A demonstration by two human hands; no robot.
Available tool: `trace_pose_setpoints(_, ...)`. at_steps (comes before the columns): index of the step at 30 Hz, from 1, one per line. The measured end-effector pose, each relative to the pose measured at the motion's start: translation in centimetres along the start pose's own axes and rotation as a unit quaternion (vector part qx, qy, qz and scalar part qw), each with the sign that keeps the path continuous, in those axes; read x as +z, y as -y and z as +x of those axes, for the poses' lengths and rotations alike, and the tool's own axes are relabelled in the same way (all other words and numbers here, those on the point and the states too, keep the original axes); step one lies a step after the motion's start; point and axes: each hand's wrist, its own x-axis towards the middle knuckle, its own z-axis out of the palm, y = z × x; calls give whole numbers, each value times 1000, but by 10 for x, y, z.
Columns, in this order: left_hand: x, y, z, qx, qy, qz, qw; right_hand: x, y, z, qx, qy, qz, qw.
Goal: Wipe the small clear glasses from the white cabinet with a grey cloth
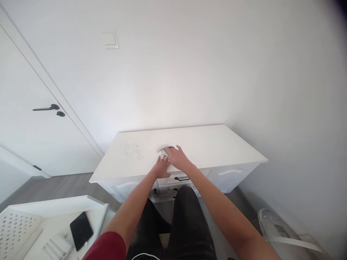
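A low white cabinet point(217, 144) stands against the wall in front of me. My right hand point(177, 157) rests on its top, pressing a small crumpled white cloth or tissue point(164, 154) that shows at my fingertips. My left hand point(162, 168) lies flat on the front edge of the top, just beside and below the right hand. A patch of shiny wet marks point(132, 150) sits on the top to the left of the hands. The cloth is blurred and mostly covered.
Black drawer handles point(181, 178) show on the cabinet front below my hands. A white door with a black handle point(46, 108) is at the left. A white perforated tray holding a black phone point(81, 230) sits at lower left. A white device point(279, 227) lies on the floor at right.
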Motion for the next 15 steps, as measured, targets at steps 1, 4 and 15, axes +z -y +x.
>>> trace_pose_setpoints(1,0,0,0,-1,3,-3,1000,-2,3,3,8,19,-17,1000)
trace_pose_setpoints(4,-1,0,0,4,6,-10,1000,-15,9,18,38,100,-36,994)
trace_pose_setpoints(15,-3,-3,0,11,14,11,1000,-30,-13,73,44,243,20,969)
